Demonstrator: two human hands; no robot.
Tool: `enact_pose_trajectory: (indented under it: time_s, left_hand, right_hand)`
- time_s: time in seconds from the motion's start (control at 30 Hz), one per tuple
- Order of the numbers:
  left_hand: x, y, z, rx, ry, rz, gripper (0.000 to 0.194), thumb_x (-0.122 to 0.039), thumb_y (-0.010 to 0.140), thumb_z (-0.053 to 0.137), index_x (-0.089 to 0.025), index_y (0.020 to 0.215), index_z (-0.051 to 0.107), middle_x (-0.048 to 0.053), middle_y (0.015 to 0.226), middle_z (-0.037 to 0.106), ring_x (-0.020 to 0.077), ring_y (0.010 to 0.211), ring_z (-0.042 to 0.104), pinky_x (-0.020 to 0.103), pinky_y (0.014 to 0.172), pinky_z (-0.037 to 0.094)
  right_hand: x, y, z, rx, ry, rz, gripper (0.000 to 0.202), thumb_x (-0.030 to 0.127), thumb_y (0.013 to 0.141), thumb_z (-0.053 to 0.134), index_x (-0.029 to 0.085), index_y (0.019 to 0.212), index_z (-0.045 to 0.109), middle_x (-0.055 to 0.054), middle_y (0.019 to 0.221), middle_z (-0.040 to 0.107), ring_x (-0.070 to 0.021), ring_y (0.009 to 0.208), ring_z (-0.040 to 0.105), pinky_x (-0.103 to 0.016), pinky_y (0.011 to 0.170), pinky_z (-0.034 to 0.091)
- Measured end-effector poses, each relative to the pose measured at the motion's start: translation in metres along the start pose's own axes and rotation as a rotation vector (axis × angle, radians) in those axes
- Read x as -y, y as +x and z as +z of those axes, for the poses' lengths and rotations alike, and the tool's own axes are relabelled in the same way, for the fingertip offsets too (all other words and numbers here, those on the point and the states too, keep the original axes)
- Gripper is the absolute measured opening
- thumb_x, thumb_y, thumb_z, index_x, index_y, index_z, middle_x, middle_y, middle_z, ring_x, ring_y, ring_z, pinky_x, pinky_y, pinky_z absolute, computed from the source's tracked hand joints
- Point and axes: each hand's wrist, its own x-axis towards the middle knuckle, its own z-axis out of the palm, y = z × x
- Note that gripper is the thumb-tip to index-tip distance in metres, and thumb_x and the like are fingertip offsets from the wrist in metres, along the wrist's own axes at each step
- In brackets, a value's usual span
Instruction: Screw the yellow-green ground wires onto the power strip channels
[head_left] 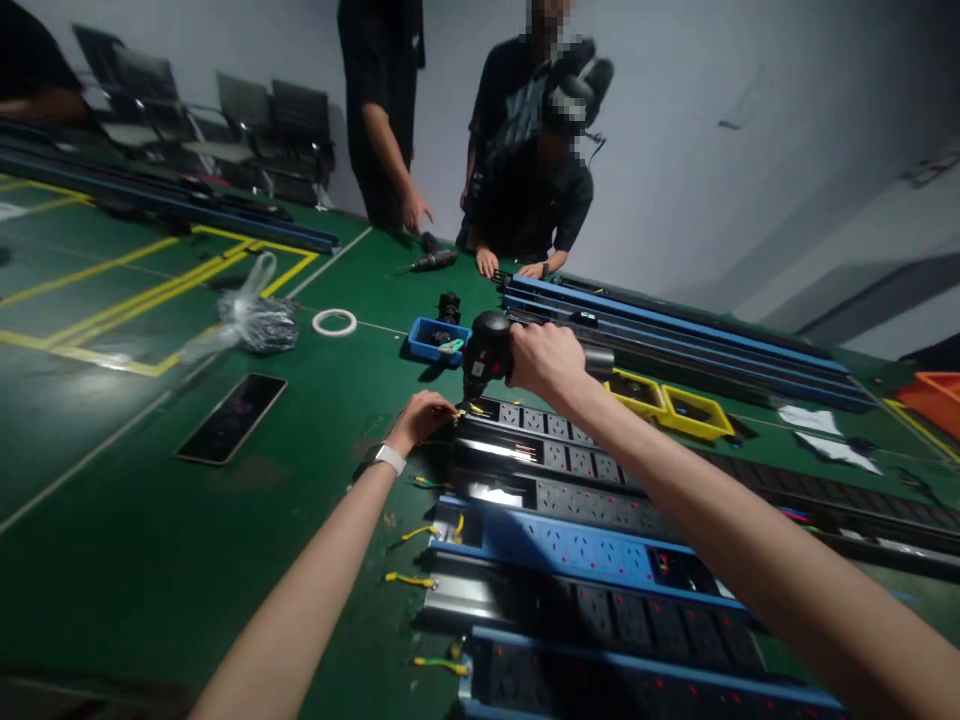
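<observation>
My right hand [547,358] is wrapped around the handle of a black cordless drill [487,348], whose nose points down at the end of the farthest power strip [555,424]. By that same end, my left hand [421,418] has its fingertips pinched together; what they grip is too small to make out. A bit of yellow wire [475,407] shows beside the drill's tip. Nearer to me lie several more strips, among them a blue power strip [555,536] and a silver-ended black one [480,597]. Short yellow-green wires [409,580] stick out of their left ends.
Behind the drill stand a blue bin [420,345] and yellow bins [694,412]. Long blue and black profiles [675,335] lie beyond. Leftward are a phone [232,420], a tape roll [334,322] and a plastic bag [262,320]. People stand across the green table [315,560], near another drill [433,261].
</observation>
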Motion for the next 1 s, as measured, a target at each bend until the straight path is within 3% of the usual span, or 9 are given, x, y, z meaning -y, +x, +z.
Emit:
enact_pose_trajectory:
  time_s: [0.17,0.37,1.0]
  left_hand:
    - [-0.003,-0.002,-0.003,-0.027,0.135,-0.008,0.012,-0.031,0.083,0.075,-0.02,0.086,0.08,0.007,0.088,0.075,0.0201,0.085,0.064,0.032,0.084,0.044]
    - [-0.005,-0.012,-0.003,-0.067,0.204,-0.01,0.016,-0.033,0.088,0.07,-0.021,0.091,0.08,0.008,0.092,0.075,0.02,0.088,0.063,0.034,0.088,0.042]
    - [-0.001,-0.014,0.003,-0.053,0.196,-0.104,0.023,-0.042,0.087,0.066,-0.023,0.093,0.079,0.006,0.096,0.073,0.0191,0.086,0.059,0.03,0.081,0.045]
  right_hand:
    - [0.007,-0.004,-0.006,-0.038,0.032,-0.042,0.037,0.025,0.069,0.079,0.009,0.1,0.069,-0.016,0.095,0.072,-0.0274,0.093,0.07,-0.034,0.078,0.052]
    - [0.016,-0.013,-0.004,-0.038,0.031,-0.044,0.032,0.038,0.09,0.064,0.011,0.108,0.065,-0.008,0.106,0.067,-0.0168,0.099,0.064,-0.038,0.09,0.054]
    - [0.005,-0.031,0.011,0.03,0.114,0.074,0.039,0.041,0.092,0.061,0.013,0.119,0.061,-0.01,0.118,0.063,-0.0184,0.105,0.062,-0.04,0.092,0.053]
